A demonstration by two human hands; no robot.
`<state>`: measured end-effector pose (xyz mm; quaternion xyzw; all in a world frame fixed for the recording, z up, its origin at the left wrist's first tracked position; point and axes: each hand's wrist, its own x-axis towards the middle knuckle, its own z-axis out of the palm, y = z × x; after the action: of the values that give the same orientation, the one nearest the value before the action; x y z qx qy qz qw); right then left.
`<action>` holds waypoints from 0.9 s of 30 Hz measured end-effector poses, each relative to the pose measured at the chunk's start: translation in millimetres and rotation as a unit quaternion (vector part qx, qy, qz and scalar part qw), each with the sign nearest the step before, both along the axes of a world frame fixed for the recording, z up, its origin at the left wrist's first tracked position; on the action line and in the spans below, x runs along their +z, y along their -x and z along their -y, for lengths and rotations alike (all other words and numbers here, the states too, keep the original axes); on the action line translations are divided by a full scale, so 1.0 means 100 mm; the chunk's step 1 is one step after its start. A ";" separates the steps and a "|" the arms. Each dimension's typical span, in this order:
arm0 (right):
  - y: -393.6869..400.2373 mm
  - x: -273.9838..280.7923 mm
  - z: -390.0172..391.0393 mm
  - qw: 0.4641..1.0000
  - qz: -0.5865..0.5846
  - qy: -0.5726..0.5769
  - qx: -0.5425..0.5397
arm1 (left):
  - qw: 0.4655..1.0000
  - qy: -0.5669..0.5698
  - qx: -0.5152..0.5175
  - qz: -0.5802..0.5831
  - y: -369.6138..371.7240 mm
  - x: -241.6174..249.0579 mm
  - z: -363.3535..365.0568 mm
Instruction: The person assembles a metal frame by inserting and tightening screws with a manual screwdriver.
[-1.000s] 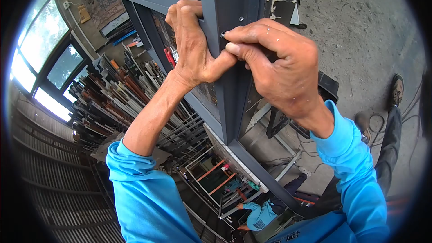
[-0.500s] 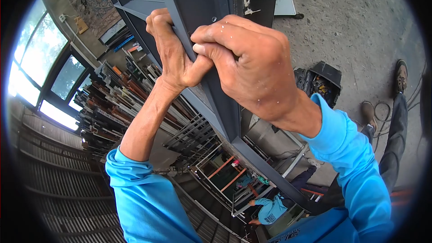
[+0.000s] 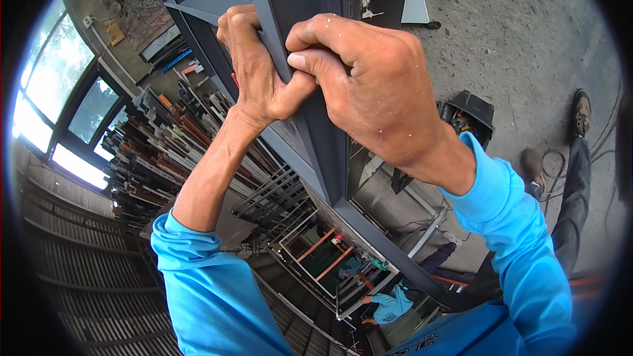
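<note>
Grey metal door frame (image 3: 316, 112), head view: standing upright at centre, filling the upper middle. Left hand (image 3: 254, 69) wrapping its fingers around the frame's left edge, clamped. Right hand (image 3: 369, 86) pressing on the frame's face, fingers curled together, thumb touching the left thumb. Black toolbox (image 3: 469, 113) lying open on concrete floor (image 3: 527, 33), right. Stacked metal profiles (image 3: 165, 151) leaning left.

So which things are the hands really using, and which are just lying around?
In use:
- left hand, gripping the frame's edge
- right hand, fingers curled against the frame's face
- dark metal frame

Lying about:
- open black toolbox on the floor
- stacked metal bars by the windows
- loose cable on the floor
</note>
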<state>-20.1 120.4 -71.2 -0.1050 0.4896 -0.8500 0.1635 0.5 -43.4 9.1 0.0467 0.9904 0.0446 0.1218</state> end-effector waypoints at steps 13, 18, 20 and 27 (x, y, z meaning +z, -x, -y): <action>-0.09 0.07 0.04 0.991 -0.041 -0.038 -0.121 | 0.998 0.001 -0.051 -0.025 0.04 0.00 -0.04; -0.07 0.10 0.02 0.994 0.004 -0.067 -0.082 | 0.998 -0.005 -0.047 -0.031 0.04 -0.02 -0.06; -0.07 0.09 0.04 0.994 -0.007 -0.062 -0.090 | 0.999 -0.004 -0.040 -0.028 0.03 -0.01 -0.05; -0.11 0.10 0.06 0.986 -0.043 -0.120 -0.112 | 0.999 0.000 -0.025 -0.020 0.02 -0.02 -0.06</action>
<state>-8.9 114.3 -61.5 -0.0653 0.6031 -0.7929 0.0578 -1.9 -37.1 7.4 0.0720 0.9913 0.0410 0.1026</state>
